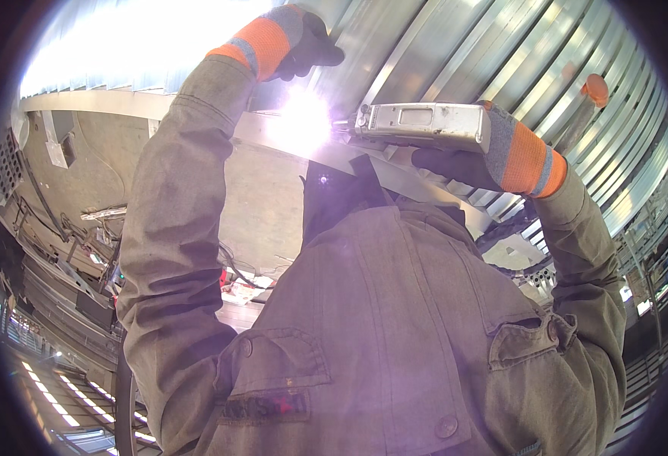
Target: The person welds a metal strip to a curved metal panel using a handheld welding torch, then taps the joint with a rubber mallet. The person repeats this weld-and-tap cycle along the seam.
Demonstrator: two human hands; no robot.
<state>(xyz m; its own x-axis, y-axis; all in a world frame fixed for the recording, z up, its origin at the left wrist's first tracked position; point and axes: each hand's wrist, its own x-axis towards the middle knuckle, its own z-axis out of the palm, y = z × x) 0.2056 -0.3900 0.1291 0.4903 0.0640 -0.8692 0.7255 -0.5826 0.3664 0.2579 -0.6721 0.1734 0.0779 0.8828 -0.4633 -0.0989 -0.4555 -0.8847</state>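
Note:
My right hand [493,156], in an orange, grey and black work glove, is wrapped round a silver handheld welding gun [425,125]. The gun's thin nozzle points left into a white-violet glare [303,121], which hides the spot where it meets the metal. Beneath the nozzle a flat metal strip [402,182] runs along the near edge of a row of long, shiny metal slats [455,53]. Above the glare, close to the slats, my left hand [300,42] wears a matching glove. Its dark fingers are curled together; what they hold, if anything, I cannot make out.
An orange round-topped object [595,90] stands on the slats at the right. Below the work lies a grey-brown floor [262,205] with a red-and-white item [243,287] beside cables. Racks and metal parts [53,281] crowd the left side. My jacketed body fills the near middle.

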